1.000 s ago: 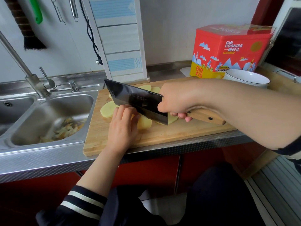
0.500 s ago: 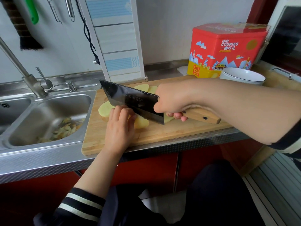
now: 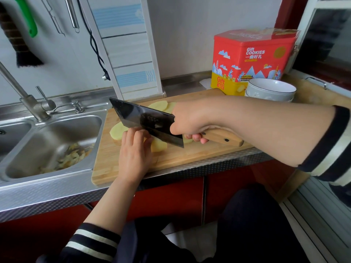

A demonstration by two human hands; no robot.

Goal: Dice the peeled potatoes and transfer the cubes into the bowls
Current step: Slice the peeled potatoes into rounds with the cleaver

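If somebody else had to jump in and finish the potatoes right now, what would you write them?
Right hand grips the cleaver, blade over the potato. Left hand presses down on the potato slices on the cutting board.
More slices lie at the board's far edge.
Done: potatoes peeled and sliced; peels in the sink.
Left: cut slices into cubes and fill the stacked bowls, which look to hold no cubes yet.

head-worn view, looking down, close counter (image 3: 171,168)

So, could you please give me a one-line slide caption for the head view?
Right hand grips a cleaver over potato slices that the left hand steadies on a wooden cutting board.
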